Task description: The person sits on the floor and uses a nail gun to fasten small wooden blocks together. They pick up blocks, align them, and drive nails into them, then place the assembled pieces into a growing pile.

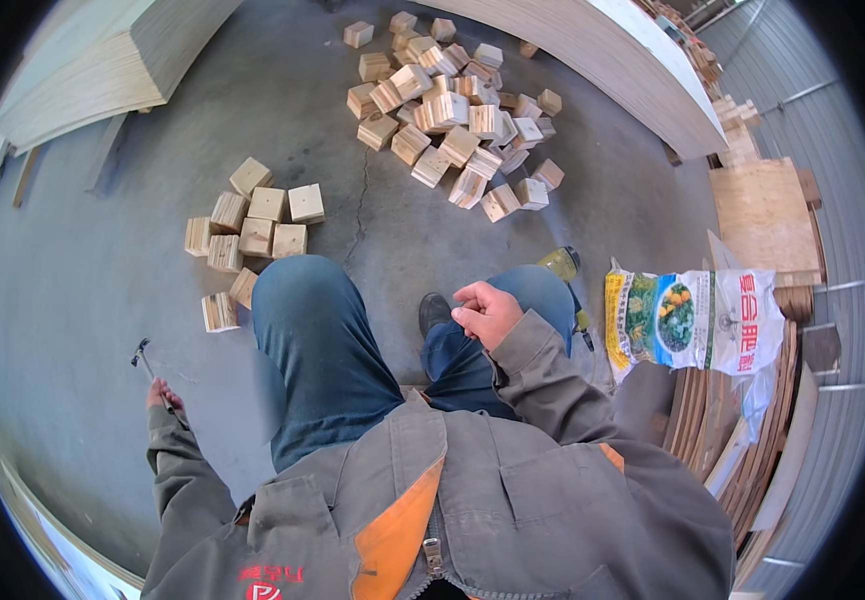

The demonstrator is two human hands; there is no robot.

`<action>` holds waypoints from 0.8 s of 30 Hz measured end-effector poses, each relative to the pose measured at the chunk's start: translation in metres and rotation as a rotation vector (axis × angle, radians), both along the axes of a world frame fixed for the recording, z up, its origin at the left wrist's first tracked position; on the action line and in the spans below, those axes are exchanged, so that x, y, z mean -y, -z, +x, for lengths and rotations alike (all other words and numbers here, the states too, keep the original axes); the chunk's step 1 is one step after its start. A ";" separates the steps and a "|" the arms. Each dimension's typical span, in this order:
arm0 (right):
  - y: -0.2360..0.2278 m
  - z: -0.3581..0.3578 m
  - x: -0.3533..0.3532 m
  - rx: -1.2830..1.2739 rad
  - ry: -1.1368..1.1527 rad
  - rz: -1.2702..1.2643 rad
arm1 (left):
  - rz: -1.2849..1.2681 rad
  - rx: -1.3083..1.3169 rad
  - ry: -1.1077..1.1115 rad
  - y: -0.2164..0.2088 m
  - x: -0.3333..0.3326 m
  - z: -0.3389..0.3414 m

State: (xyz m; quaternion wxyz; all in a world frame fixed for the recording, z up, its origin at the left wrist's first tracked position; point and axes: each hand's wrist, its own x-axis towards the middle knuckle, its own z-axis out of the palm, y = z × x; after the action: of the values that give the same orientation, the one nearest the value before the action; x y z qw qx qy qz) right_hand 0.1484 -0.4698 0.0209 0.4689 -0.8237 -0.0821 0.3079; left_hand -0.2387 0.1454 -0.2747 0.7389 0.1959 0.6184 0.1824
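Out to the left, low over the floor, my left hand (pixel 167 396) is wrapped round the handle of a hammer (pixel 144 362), whose dark head points away from me. My right hand (pixel 490 313) is over my right thigh with its fingers curled and pressed together; whatever is in them, if anything, is too small or hidden to name. Past my left knee lies a small group of wooden blocks (pixel 257 237), made of layered wood. Farther off is a bigger heap of similar blocks (pixel 446 112).
Beside my right leg lie a yellowish bottle (pixel 559 263) and a printed white sack (pixel 698 318) on stacked wood strips (pixel 695 420). Large board stacks (pixel 103 75) stand far left and at the far right (pixel 603 60). A corrugated metal wall (pixel 843 190) runs along the right.
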 end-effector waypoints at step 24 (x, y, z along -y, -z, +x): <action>0.005 -0.021 0.025 0.265 -0.034 0.100 | 0.348 -0.223 0.522 -0.035 0.172 0.041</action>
State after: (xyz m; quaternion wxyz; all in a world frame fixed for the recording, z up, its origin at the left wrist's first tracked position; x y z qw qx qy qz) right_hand 0.1272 -0.4945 0.0158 0.4892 -0.8312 -0.1725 0.2000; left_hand -0.1975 -0.0267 -0.2392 0.6439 0.4898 0.5839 0.0672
